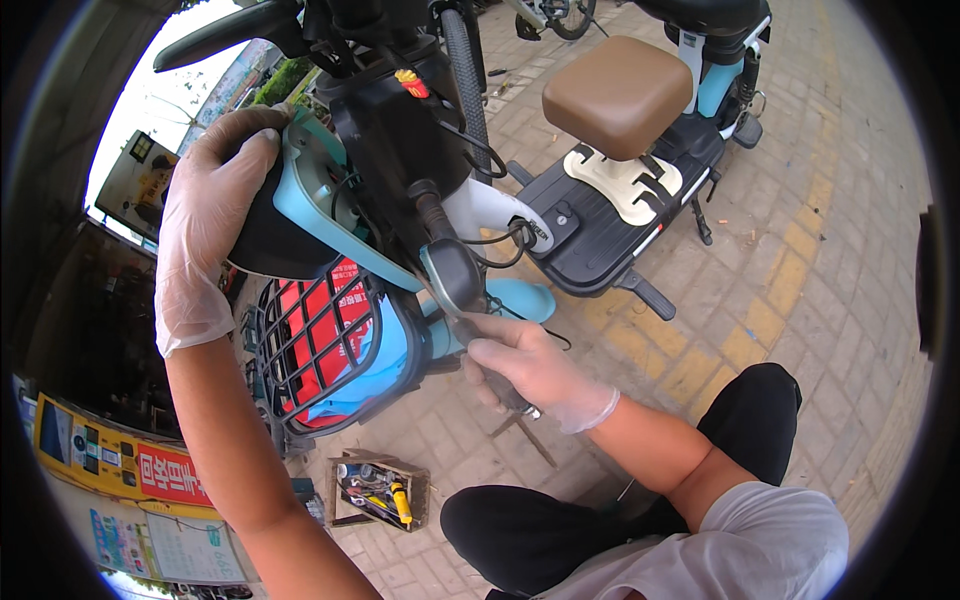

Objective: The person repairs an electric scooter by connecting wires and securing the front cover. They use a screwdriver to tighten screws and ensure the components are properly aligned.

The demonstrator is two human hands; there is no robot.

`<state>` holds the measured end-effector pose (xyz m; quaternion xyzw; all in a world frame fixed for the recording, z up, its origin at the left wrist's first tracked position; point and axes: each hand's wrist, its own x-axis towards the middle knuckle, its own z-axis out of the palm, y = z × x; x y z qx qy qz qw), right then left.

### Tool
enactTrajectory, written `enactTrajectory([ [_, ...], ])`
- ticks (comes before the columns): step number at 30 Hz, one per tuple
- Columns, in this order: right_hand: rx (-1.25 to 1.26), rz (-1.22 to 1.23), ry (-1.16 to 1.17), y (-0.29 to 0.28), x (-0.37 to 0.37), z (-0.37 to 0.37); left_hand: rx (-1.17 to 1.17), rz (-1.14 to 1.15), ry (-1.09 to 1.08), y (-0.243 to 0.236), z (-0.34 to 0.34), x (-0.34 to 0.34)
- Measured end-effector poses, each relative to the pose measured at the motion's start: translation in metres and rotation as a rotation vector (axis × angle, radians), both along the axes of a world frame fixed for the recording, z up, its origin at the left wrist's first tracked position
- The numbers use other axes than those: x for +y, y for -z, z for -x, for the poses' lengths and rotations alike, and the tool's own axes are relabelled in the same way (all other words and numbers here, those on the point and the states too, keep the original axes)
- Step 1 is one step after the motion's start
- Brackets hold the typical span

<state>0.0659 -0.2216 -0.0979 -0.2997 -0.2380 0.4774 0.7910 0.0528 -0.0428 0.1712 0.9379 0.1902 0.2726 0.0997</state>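
Note:
My gloved left hand [215,200] is closed on a front panel of a light-blue and black electric scooter, pale blue along its trim [330,235]. My gloved right hand [510,365] grips a dark-handled tool with metal showing at its ends, lower down beside a black rounded part [452,275]; its upper tip is hard to make out against that part. Black cables [500,262] loop just to the right. Under the panel is a black wire basket [318,360] containing red and blue packages.
A brown child seat [615,95] stands over the black footboard [585,265]. A wooden toolbox [420,500] with assorted tools lies on the paving, left of my bent knees. A yellow cabinet or sign [90,465] is at lower left. A bicycle wheel [565,15] shows behind.

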Motion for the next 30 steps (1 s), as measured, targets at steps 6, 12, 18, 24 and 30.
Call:
enactTrajectory([
  [6,-0.051,0.118,-0.001,0.001,-0.020,0.004,0.005,0.001,0.000,0.000,-0.001,0.001],
  [12,-0.053,0.044,-0.006,0.006,0.001,-0.002,-0.004,0.057,0.017,0.001,0.000,0.000],
  [18,0.072,-0.075,-0.059,0.016,0.017,-0.004,-0.027,0.081,0.069,0.002,0.002,0.003],
  [24,0.056,-0.144,-0.044,0.029,0.022,-0.003,-0.033,0.098,0.056,0.002,0.001,0.006],
  [30,0.142,-0.183,-0.095,0.025,0.024,-0.002,-0.050,0.070,-0.001,0.002,0.003,-0.001],
])
